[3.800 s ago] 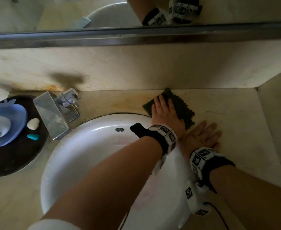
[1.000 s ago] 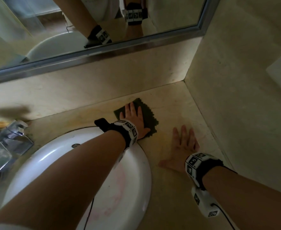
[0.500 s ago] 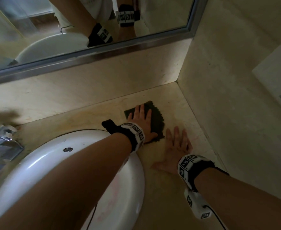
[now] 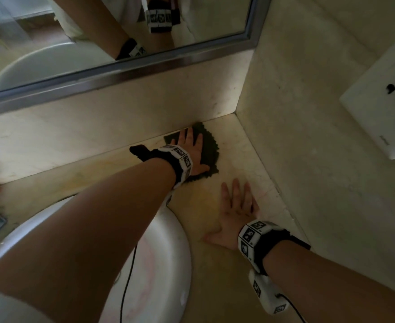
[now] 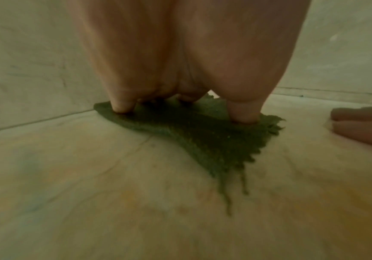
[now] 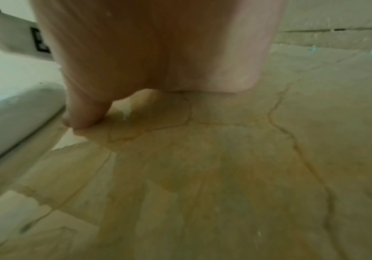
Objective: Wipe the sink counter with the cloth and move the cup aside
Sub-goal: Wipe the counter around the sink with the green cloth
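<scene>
Green, frayed cloth [image 4: 209, 150] is pinned flat under the left hand [image 4: 193, 151], pushed up near the back corner where the tabletop [image 4: 205, 220] meets the wall. The grip isn't really a grip at all: in the left wrist view the fingertips [image 5: 243, 112] just press straight down on the cloth, nothing curled round it. Loose threads trail off the cloth edge nearest the wrist.

Just to the right of that hand and a bit closer to the body, the right hand [image 4: 235, 213] lies palm-down on bare stone, fingers spread, holding nothing; looks like it's only propping the person up. The white sink [image 4: 168, 264] rim sits right beside its thumb.

Progress, as far as I can judge: the wiping is under way and working on the far right corner. The stone shows yellowish staining nearer the wrist than the cloth, so I'd guess there's more to rub. The strip running left behind the sink also looks like it needs covering. The cup isn't in any of the views, so I can't tell whether it's been moved aside or not.

Count: one cloth, one sink, two hands, zero cups in sight. There's also one mirror [image 4: 52, 43] above the back wall and one wall socket [image 4: 383, 106] on the right side.
</scene>
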